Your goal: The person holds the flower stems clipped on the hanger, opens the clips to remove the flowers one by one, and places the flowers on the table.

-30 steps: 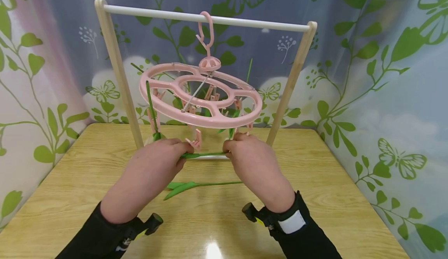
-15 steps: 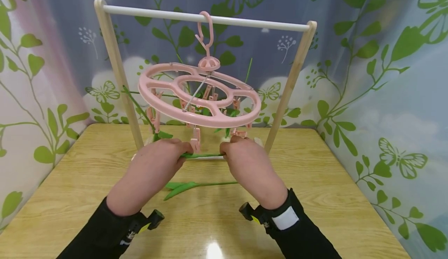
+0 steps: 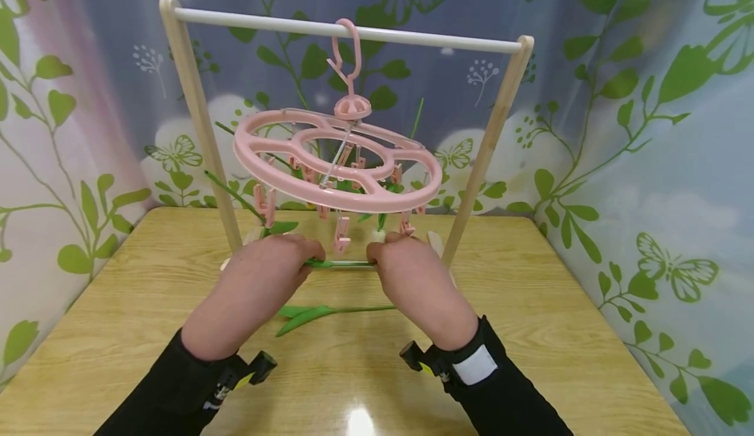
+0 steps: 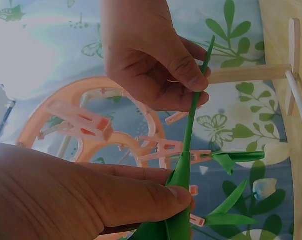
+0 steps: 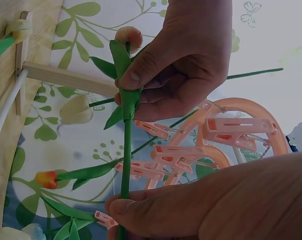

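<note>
An artificial tulip is held crosswise between both hands below the hanger. My left hand pinches its green leaves between thumb and fingers. Farther along, my right hand pinches the thin green stem. Beyond the left hand a pale rounded bloom shows, partly covered by the fingers. Above the hands hangs a round pink clip hanger. One of its pink clips dangles between the two hands, holding nothing. Several other tulips hang from clips, among them an orange-red one and a white one.
The hanger hooks over the white bar of a wooden-legged rack standing on the wood-grain table. Another green-leaved tulip lies on the table nearer the person. Leaf-patterned curtains surround the table.
The hanger has turned slightly, and its front clips have shifted right. My right hand has come a little left, toward the left hand. Both hands keep their hold on the tulip.
</note>
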`<state>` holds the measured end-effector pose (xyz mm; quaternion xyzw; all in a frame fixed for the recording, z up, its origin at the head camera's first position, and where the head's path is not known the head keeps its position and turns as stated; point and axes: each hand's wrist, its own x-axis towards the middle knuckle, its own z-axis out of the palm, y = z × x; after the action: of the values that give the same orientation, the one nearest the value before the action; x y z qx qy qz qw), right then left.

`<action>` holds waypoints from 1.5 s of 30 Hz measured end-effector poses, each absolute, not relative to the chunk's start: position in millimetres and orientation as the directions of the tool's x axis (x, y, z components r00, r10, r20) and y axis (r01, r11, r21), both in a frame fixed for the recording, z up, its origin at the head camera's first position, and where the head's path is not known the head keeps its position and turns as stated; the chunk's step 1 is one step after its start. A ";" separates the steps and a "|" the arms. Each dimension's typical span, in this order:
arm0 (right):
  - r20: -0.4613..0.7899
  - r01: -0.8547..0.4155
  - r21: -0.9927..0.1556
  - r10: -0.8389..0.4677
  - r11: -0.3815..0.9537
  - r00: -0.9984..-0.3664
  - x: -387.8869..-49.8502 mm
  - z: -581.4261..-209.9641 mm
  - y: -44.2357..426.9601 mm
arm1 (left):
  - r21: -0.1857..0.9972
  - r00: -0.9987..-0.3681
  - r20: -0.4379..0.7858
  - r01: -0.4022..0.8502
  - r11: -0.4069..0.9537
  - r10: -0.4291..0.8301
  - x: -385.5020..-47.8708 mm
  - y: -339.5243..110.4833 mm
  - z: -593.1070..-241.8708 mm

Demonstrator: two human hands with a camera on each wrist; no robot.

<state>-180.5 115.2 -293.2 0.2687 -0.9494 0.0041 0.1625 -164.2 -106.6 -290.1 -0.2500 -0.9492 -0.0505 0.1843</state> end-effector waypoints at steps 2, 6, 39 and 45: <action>0.302 -0.510 0.082 -0.509 0.856 -0.806 -181.4 -293.9 114.7 | 0.007 -0.807 0.375 0.495 0.869 0.457 -164.5 -107.0 -291.3; 0.294 -0.513 0.082 -0.513 0.854 -0.807 -184.1 -297.1 113.8 | 0.000 -0.798 0.386 0.501 0.865 0.462 -165.3 -107.9 -295.0; 0.320 -0.546 0.084 -0.541 0.834 -0.778 -192.5 -311.3 113.6 | 0.006 -0.832 0.338 0.470 0.882 0.441 -175.0 -105.4 -309.8; 0.332 -0.549 0.092 -0.545 0.831 -0.770 -193.4 -313.9 113.4 | -0.046 -0.815 0.358 0.472 0.880 0.456 -175.6 -104.5 -312.1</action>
<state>-193.4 113.4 -313.9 0.2910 -0.9406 0.0053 0.1748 -175.6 -104.5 -312.1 -0.2437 -0.9523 -0.0226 0.1822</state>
